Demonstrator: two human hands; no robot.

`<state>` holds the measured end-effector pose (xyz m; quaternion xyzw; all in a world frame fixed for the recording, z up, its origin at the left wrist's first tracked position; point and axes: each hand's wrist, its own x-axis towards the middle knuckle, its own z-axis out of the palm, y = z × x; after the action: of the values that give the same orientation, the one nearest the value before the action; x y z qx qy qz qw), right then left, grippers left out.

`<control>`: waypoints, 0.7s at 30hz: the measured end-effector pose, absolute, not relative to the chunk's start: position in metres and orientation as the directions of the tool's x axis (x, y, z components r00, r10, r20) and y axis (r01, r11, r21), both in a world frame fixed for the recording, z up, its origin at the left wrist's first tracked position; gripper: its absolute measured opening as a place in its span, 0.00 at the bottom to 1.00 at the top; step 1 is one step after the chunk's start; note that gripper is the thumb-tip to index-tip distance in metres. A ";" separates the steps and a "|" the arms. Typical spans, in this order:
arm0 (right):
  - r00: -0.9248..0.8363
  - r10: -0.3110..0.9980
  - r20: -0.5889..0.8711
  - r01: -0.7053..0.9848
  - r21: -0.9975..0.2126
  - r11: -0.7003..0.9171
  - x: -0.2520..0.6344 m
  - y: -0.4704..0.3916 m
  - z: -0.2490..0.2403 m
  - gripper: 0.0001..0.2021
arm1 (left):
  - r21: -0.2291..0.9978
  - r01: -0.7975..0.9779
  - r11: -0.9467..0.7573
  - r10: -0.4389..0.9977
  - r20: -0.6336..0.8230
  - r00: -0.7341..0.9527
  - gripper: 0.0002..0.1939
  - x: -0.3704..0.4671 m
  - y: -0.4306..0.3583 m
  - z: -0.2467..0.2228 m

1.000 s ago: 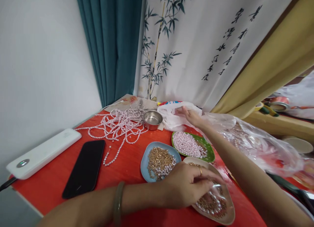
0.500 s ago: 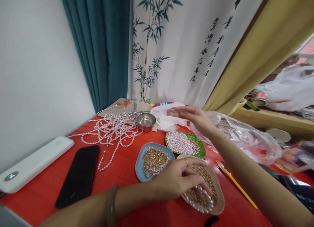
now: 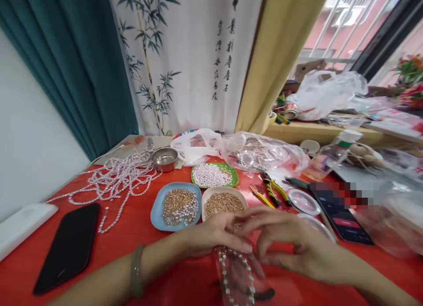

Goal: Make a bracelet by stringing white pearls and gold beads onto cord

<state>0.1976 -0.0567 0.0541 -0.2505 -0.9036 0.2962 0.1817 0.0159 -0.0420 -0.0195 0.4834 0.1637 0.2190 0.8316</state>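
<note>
While the left hand (image 3: 216, 233) is pinching a beaded strand (image 3: 225, 282) over the red table (image 3: 128, 226), the right hand (image 3: 292, 244) is holding curled fingers alongside, grip unclear; both are obscuring the cream plate (image 3: 206, 193). Pearl strings (image 3: 120, 176) are lying near the table's far corner.

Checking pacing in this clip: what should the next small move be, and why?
Probably bring the right hand to the top edge of the clear plastic and steady it: the left hand holds the beaded strand, which hangs below it against that plastic, and the right hand's bent fingers are close by.
</note>
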 end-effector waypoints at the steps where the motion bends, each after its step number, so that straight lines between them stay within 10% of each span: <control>1: -0.784 0.590 0.192 0.351 -0.647 0.677 0.206 -0.064 0.050 0.08 | 0.887 -0.184 0.422 0.527 -0.075 0.847 0.23 0.022 -0.043 -0.021; 6: -0.491 0.766 0.416 0.488 -0.597 0.637 0.257 -0.095 0.018 0.06 | 0.997 -0.029 0.068 0.736 -0.031 0.677 0.19 0.045 -0.048 -0.017; 9: -0.298 0.748 0.593 0.739 -0.352 0.574 0.282 -0.111 -0.008 0.05 | 0.957 0.191 -0.218 0.855 0.093 0.511 0.13 0.051 -0.057 -0.014; 13: -0.411 0.696 0.589 0.810 -0.114 0.575 0.292 -0.135 -0.044 0.10 | 0.714 0.386 -0.585 0.717 0.232 0.657 0.20 0.056 -0.076 -0.020; 17: -0.415 0.699 0.582 0.789 -0.153 0.595 0.286 -0.148 -0.064 0.10 | 0.386 0.411 -0.826 0.529 0.277 0.802 0.28 0.066 -0.083 -0.028; 21: -0.413 0.728 0.548 0.763 -0.228 0.605 0.281 -0.146 -0.064 0.09 | 0.220 0.329 -0.918 0.383 0.283 0.879 0.16 0.076 -0.075 -0.039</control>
<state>0.2807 -0.1456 -0.0639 -0.4435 -0.8401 -0.0282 0.3110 0.0760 -0.0752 -0.0392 0.9658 0.1841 0.1625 0.0828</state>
